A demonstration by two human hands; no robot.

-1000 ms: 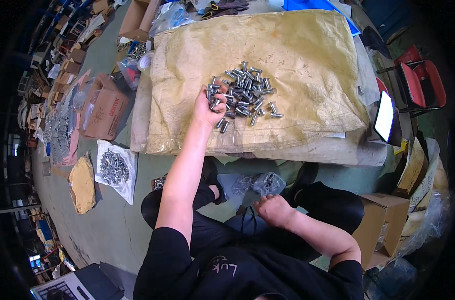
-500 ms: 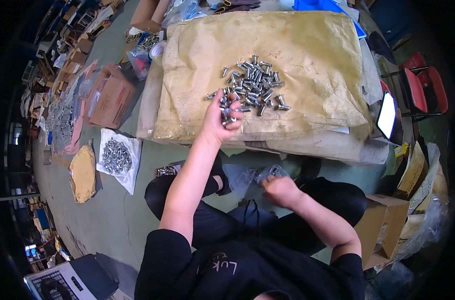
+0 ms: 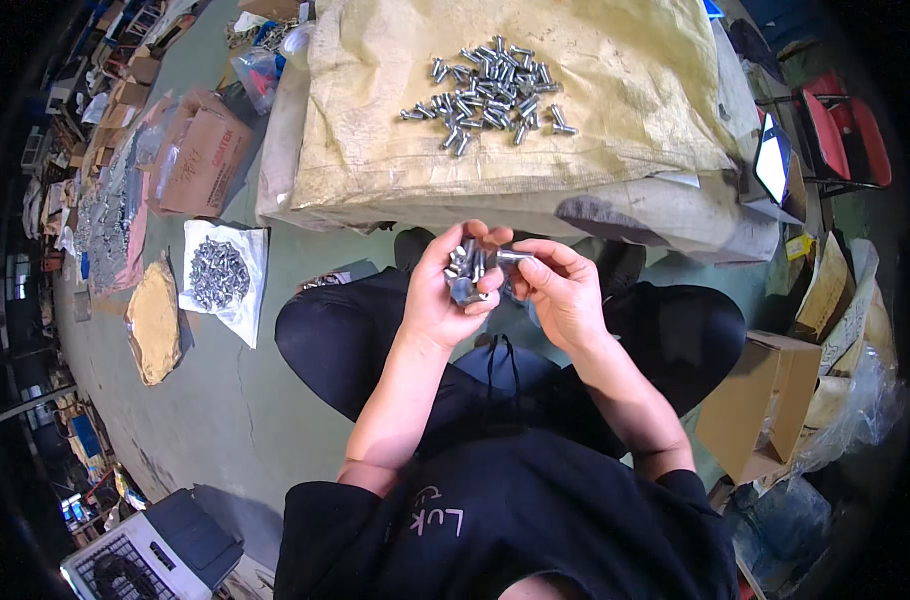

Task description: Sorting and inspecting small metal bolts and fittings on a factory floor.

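Left grip (image 3: 437,302) has moved lapward, cupping apparent bolts (image 3: 468,266); right grip (image 3: 573,300) pinches one; shirt (image 3: 575,510) bears pale lettering (image 3: 438,518).

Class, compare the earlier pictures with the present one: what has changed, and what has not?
The left hand, cupping metal fasteners, has drawn back from the yellow sheet toward the person. The right hand has come forward to meet it, now pinching one fastener. The main pile stays on the yellow sheet; the white floor sheet stays put.

A black short-sleeved shirt (image 3: 565,500) bears pale lettering (image 3: 445,521), worn with black trousers (image 3: 340,335) and a dark drawstring (image 3: 492,362)
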